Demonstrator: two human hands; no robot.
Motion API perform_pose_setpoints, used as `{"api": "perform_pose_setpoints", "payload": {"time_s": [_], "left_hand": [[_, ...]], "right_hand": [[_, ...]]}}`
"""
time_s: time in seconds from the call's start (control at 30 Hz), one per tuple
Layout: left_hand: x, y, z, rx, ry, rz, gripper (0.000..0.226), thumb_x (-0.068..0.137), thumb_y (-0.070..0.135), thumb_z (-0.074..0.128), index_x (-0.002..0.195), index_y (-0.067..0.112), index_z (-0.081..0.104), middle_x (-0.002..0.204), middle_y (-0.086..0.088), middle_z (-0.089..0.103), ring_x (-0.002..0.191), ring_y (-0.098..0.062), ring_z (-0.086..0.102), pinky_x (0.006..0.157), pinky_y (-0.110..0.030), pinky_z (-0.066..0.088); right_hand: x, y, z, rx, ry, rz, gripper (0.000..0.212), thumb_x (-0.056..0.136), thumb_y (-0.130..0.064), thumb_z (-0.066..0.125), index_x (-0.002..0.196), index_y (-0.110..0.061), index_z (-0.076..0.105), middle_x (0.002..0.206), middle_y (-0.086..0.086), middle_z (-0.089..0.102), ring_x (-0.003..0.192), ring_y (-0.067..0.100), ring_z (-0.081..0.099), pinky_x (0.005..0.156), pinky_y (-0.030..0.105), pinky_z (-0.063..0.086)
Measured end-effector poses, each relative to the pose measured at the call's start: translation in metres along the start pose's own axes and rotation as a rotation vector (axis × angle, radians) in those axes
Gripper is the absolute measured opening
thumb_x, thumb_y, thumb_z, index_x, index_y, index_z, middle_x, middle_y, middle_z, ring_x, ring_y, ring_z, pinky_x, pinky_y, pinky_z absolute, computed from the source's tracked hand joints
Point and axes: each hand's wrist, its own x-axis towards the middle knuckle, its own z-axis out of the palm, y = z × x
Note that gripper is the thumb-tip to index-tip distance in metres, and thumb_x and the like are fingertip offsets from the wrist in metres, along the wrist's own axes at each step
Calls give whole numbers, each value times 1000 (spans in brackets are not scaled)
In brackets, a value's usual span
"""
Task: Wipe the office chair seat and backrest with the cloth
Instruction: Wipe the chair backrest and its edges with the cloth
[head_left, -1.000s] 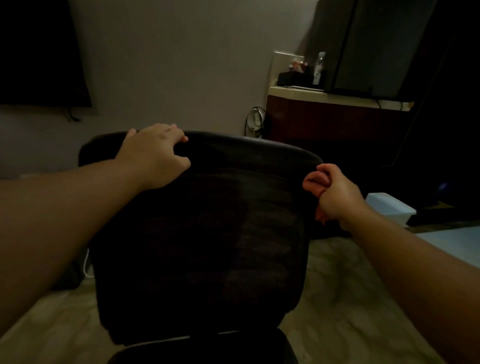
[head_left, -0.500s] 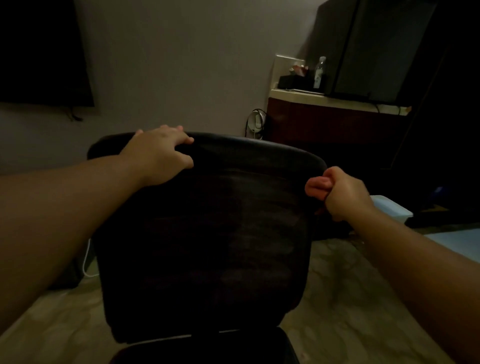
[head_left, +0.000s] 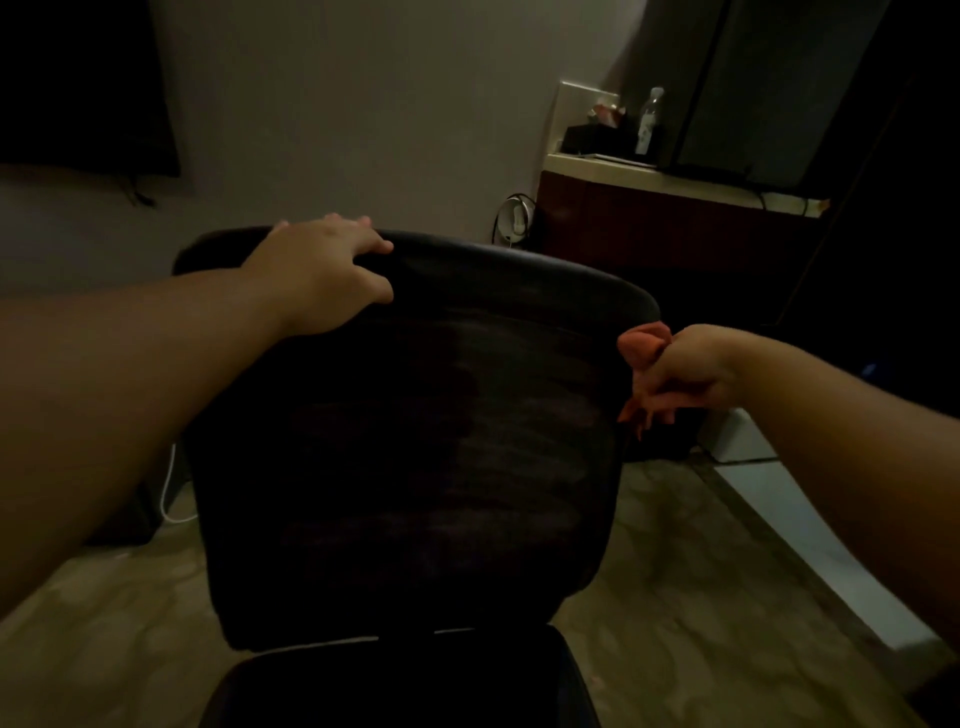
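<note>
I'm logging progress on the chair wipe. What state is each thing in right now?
Left hand: grips the backrest's top edge.
Right hand: holds the cloth, at the backrest's right edge.
Cloth: bunched in the fist, a bit hanging below.
Backrest: upright, its rear face toward the camera.
Seat: untouched, below the backrest.
Bottle: upright on the counter.

text: none legible | bottle (head_left: 650, 122) label: too dim and small to read
</note>
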Motion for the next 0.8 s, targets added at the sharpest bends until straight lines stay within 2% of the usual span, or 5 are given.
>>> {"api": "perform_pose_setpoints", "payload": {"time_s": [0.13,0.27,0.43,0.63,0.8], "left_hand": [[0,-1,2,10,15,9,66,91,49,65,154,37,48,172,4,26,160,-20,18,129,-56,11],[1,0,5,8,29,4,64,94,46,64,154,37,48,173,6,25,161,-19,16,129,-56,7],[-3,-3,4,-5,23,8,64,94,45,65,155,39,46,173,6,24,161,-18,14,129,-57,6],[-10,3,-3,-39,-16,9,82,75,58,52,155,39,47,173,8,25,160,-16,15,129,-55,6],[-10,1,-3,-45,-27,19,83,75,59,51,156,40,46,173,7,24,161,-16,14,129,-54,6]], "right_hand": [[11,8,12,535,79,-5,27,103,10,50,123,-7,55,112,20,54,98,31,62,84,41,61],[23,35,50,742,241,-139,22,92,-21,58,104,-33,72,95,-1,64,77,19,58,53,36,56],[14,53,70,577,479,-283,34,101,-33,62,127,-54,61,117,-7,68,102,22,68,86,47,62],[12,53,60,378,432,-427,31,102,-28,60,114,-56,61,120,-1,65,100,27,70,80,48,64],[7,47,56,69,611,-594,53,95,-11,60,142,-31,44,130,4,51,109,21,59,74,25,51]]}}
